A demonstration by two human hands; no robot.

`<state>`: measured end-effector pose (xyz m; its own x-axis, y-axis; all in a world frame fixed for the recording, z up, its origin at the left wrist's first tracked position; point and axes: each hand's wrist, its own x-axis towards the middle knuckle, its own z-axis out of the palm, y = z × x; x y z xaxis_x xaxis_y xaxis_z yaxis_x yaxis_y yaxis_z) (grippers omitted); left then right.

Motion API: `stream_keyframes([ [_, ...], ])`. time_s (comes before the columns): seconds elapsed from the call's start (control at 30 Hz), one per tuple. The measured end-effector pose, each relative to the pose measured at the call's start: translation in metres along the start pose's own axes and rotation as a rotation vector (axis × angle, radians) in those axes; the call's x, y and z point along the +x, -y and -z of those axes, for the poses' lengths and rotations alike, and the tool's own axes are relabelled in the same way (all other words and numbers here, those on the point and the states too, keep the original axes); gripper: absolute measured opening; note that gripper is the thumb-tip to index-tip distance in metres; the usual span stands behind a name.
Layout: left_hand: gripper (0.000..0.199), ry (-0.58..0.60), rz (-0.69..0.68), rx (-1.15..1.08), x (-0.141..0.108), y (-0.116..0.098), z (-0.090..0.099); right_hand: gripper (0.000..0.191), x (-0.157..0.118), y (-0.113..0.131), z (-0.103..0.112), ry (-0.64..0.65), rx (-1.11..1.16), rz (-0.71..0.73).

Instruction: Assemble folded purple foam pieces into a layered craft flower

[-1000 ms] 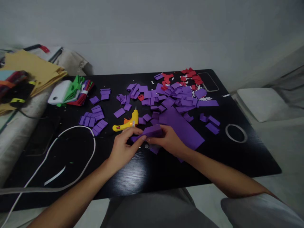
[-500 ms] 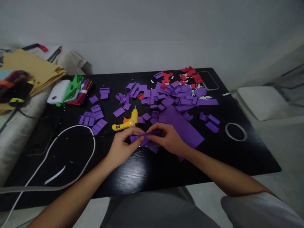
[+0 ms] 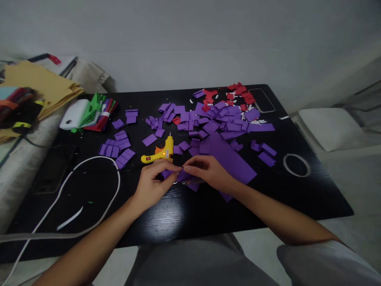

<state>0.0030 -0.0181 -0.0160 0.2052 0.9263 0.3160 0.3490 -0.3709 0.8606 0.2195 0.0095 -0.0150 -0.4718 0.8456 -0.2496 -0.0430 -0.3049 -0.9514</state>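
My left hand [image 3: 156, 180] and my right hand [image 3: 208, 172] meet near the middle of the black table. Both pinch a small purple paper piece [image 3: 183, 176] between thumb and fingers, partly hidden by the fingers. Just beyond my left hand lies a yellow glue gun [image 3: 160, 154], its nozzle pointing away and a small orange light showing on it. A large purple sheet [image 3: 230, 159] lies beside and beyond my right hand. Many small purple pieces [image 3: 211, 127] are heaped past the hands.
Red scraps [image 3: 245, 96] lie at the back right, near a phone-shaped frame [image 3: 262, 100]. A roll of tape [image 3: 297, 165] is at the right. A white cable [image 3: 119, 178] loops over the left side, near a dark phone [image 3: 53, 171]. Bundled coloured strips [image 3: 101, 115] sit at the back left.
My fingertips have shifted slightly on the purple piece, and less of it shows between them. The glue gun and the loose pieces lie as before.
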Motion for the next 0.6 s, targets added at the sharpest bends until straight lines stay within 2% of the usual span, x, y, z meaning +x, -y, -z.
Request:
stream_keyframes([
  [0.1,0.011,0.032,-0.07,0.042,0.0006,-0.0028,0.004,0.03,-0.0004,-0.0019,-0.0017,-0.007,0.014,-0.018],
  [0.23,0.024,0.058,-0.041,0.11,0.0021,-0.0042,0.0068,0.023,-0.0018,-0.0027,-0.0026,-0.069,-0.09,0.079],
  [0.37,0.007,0.057,-0.035,0.154,0.0032,-0.0003,0.0039,0.021,-0.0036,-0.0014,-0.0046,-0.112,-0.208,0.135],
  [0.47,0.006,0.089,-0.022,0.112,0.003,0.0019,0.003,0.02,-0.0036,0.0003,-0.0044,-0.107,-0.244,0.12],
  [0.6,0.008,0.096,0.041,0.088,0.0027,0.001,0.0043,0.025,0.0009,0.0039,0.0046,-0.085,-0.182,0.068],
])
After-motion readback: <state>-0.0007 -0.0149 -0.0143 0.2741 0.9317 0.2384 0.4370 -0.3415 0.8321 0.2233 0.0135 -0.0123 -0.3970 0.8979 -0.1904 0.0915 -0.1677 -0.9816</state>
